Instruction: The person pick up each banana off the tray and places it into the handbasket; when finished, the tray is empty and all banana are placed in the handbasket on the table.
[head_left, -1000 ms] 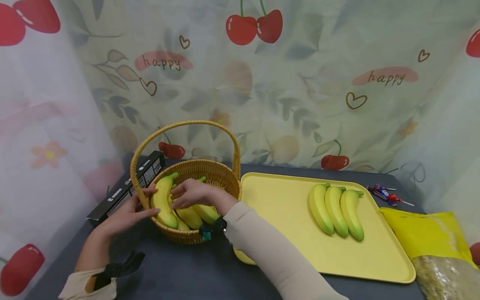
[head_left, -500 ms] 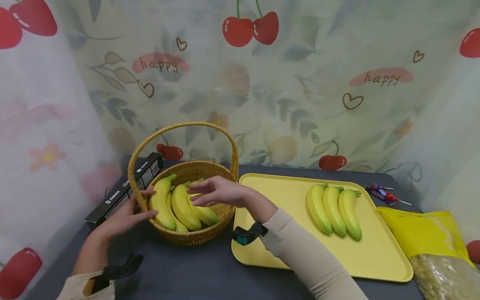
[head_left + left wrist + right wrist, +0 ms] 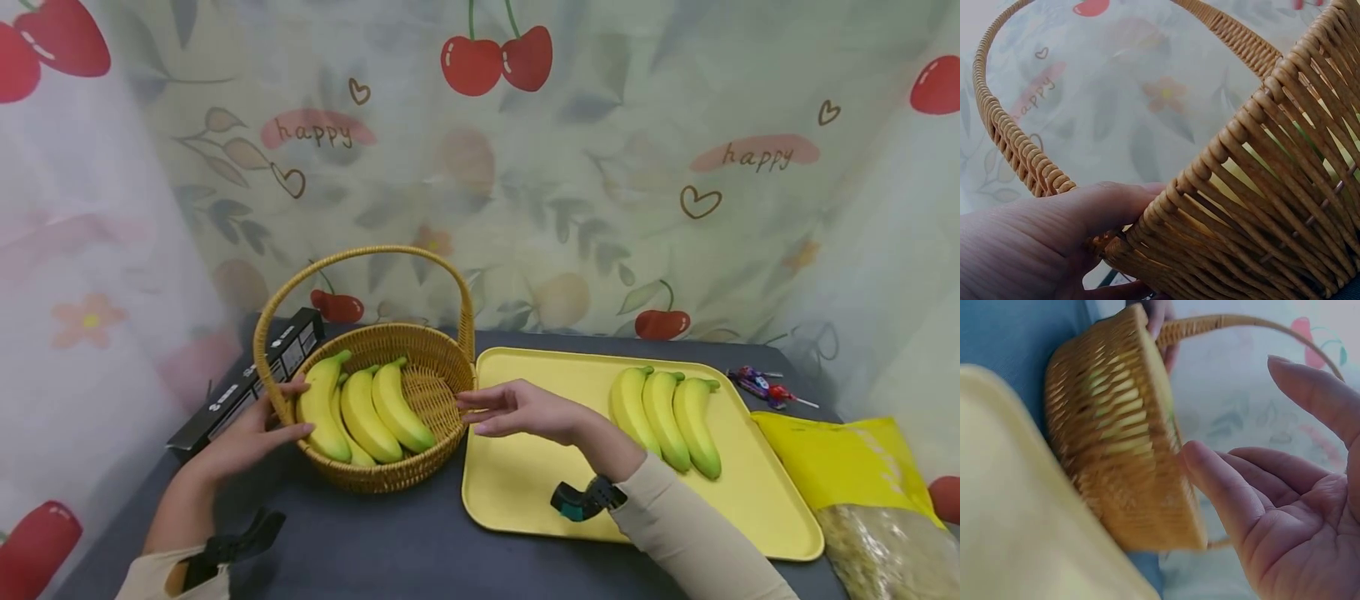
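Observation:
A wicker basket (image 3: 382, 479) with a tall arched handle stands on the left, holding several yellow bananas (image 3: 363, 417) with green tips. My left hand (image 3: 251, 429) grips the basket's left rim at the foot of the handle. In the left wrist view its thumb (image 3: 1107, 203) lies over the rim; the other fingers are mostly hidden. My right hand (image 3: 528, 408) hovers beside the basket's right rim, above the tray's left part. Its fingers are loosely extended and hold nothing. Three more bananas (image 3: 663, 421) lie side by side on the yellow tray (image 3: 525, 508).
Behind my left hand lies a long black box (image 3: 232, 392). Wrapped lollipops (image 3: 768, 387) sit past the tray's right edge, and a yellow bag (image 3: 847, 467) with a see-through lower part lies in front of them. A printed curtain (image 3: 480, 208) hangs behind the dark table (image 3: 375, 550).
My right hand has drawn out of the basket and moved right, over the tray's left side, uncovering the bananas inside. My left hand stays on the basket rim.

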Available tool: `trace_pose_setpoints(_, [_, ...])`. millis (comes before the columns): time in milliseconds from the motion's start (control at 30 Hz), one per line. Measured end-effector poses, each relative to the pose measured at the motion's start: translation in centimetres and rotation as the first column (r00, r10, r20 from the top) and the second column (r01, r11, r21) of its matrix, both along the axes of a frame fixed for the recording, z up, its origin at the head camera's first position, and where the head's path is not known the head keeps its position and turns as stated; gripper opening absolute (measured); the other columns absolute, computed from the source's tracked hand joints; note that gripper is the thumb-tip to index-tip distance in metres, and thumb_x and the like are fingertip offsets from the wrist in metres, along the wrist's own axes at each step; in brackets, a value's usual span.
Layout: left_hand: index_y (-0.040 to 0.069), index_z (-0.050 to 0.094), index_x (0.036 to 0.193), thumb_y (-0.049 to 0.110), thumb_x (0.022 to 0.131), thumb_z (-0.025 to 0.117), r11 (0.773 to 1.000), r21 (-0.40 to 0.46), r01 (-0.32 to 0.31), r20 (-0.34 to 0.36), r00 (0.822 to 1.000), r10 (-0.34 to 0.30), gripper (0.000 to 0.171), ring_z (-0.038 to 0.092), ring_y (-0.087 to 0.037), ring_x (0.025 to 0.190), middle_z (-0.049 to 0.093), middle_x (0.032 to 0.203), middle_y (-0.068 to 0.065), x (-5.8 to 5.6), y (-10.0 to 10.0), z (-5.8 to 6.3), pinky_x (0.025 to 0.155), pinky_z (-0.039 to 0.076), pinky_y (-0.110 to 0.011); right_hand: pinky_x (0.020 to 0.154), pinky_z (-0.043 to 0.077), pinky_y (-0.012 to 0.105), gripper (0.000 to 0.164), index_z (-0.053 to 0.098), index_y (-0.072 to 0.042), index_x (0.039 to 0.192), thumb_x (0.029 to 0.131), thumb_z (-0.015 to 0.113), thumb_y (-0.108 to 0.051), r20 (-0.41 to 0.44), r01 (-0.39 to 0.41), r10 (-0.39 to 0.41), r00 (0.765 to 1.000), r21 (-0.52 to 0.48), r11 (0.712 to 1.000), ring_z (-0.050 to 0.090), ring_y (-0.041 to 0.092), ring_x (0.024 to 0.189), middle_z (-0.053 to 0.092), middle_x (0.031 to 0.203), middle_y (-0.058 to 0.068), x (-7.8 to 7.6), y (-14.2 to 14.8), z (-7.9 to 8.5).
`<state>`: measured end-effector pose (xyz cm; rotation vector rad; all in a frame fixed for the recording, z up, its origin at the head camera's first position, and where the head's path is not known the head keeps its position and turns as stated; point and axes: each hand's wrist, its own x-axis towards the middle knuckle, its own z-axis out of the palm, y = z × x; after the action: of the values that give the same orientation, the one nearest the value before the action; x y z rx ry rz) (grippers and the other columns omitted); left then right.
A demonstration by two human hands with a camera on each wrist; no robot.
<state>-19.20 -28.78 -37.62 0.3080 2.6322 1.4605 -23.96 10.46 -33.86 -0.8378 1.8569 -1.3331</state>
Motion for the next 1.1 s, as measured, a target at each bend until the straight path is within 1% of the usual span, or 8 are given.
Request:
trace_pose_setpoints(200, [0.001,0.027,0.141,0.029,0.090,0.061,1.000,0.005,-0.008,0.009,1.000,0.008,0.067,0.023,-0.045,0.135,0.015,0.154,-0.023,0.0,0.0,-0.1,0.102,0.026,-0.063,0.104,0.040,0.038,0.063,0.031,-0.003,0.144,0.091,0.060,-0.022,-0.004,0.091,-0.091,0.996,-0.014,0.996,0.039,0.030,0.134,0.033,0.149,0.017,0.6,3.7,-1.3])
trace_pose_setpoints(300, [0.001,0.027,0.140,0.029,0.091,0.060,1.000,0.012,-0.008,0.014,1.000,0.007,0.066,0.023,-0.045,0.135,0.015,0.154,-0.023,0.0,0.1,-0.1,0.102,0.027,-0.063,0.103,0.041,0.036,0.062,0.031,-0.004,0.144,0.091,0.059,-0.021,0.007,0.136,-0.136,0.991,-0.036,0.990,0.038,0.030,0.134,0.033,0.149,0.017,0.9,5.6,-1.7])
trace_pose_setpoints(400, [0.001,0.028,0.139,0.028,0.091,0.061,1.000,0.021,-0.002,0.013,1.000,0.002,0.065,0.022,-0.046,0.136,0.014,0.154,-0.023,0.1,0.2,-0.2,0.102,0.029,-0.062,0.102,0.042,0.034,0.062,0.029,-0.003,0.145,0.092,0.058,-0.020,0.019,0.178,-0.177,0.984,-0.053,0.983,0.037,0.031,0.134,0.029,0.150,0.020,1.1,7.4,-2.1])
trace_pose_setpoints(500, [0.001,0.029,0.139,0.028,0.091,0.061,1.000,0.024,0.008,0.005,1.000,-0.008,0.063,0.019,-0.047,0.137,0.011,0.155,-0.023,0.0,0.2,-0.2,0.101,0.030,-0.061,0.100,0.043,0.030,0.062,0.028,-0.003,0.145,0.093,0.056,-0.019,0.027,0.230,-0.229,0.973,-0.060,0.971,0.038,0.029,0.134,0.026,0.151,0.021,1.3,9.1,-2.5])
trace_pose_setpoints(633, [0.002,0.029,0.140,0.027,0.091,0.060,1.000,0.022,0.015,0.003,1.000,-0.015,0.063,0.018,-0.048,0.137,0.009,0.155,-0.023,0.0,0.3,-0.1,0.102,0.029,-0.061,0.098,0.045,0.026,0.063,0.026,-0.001,0.146,0.093,0.056,-0.018,0.012,0.299,-0.299,0.954,-0.080,0.951,0.038,0.026,0.134,0.026,0.151,0.021,1.2,11.1,-2.9])
trace_pose_setpoints(767, [0.003,0.028,0.140,0.028,0.091,0.060,1.000,0.028,0.010,0.016,1.000,-0.011,0.064,0.016,-0.048,0.137,0.007,0.155,-0.022,0.1,0.2,0.2,0.102,0.027,-0.063,0.095,0.045,0.021,0.064,0.024,-0.001,0.146,0.093,0.056,-0.019,-0.019,0.364,-0.368,0.930,-0.101,0.926,0.041,0.018,0.133,0.026,0.151,0.021,0.9,12.7,-3.0])
trace_pose_setpoints(900, [0.003,0.028,0.141,0.028,0.091,0.061,1.000,0.030,0.011,0.021,1.000,-0.012,0.065,0.015,-0.048,0.138,0.007,0.156,-0.021,0.1,0.2,0.3,0.102,0.026,-0.064,0.095,0.044,0.018,0.064,0.025,-0.001,0.146,0.094,0.056,-0.020,-0.029,0.446,-0.452,0.892,-0.116,0.888,0.048,0.004,0.125,0.027,0.151,0.021,0.5,14.0,-3.5])
trace_pose_setpoints(1100, [0.004,0.029,0.141,0.028,0.090,0.061,1.000,0.021,0.004,0.011,1.000,-0.004,0.064,0.016,-0.048,0.138,0.008,0.155,-0.021,0.1,0.2,0.2,0.102,0.025,-0.065,0.097,0.041,0.019,0.066,0.022,0.000,0.146,0.095,0.054,-0.025,-0.034,0.549,-0.558,0.829,-0.140,0.824,0.046,0.002,0.126,0.023,0.151,0.022,0.0,15.0,-4.9])
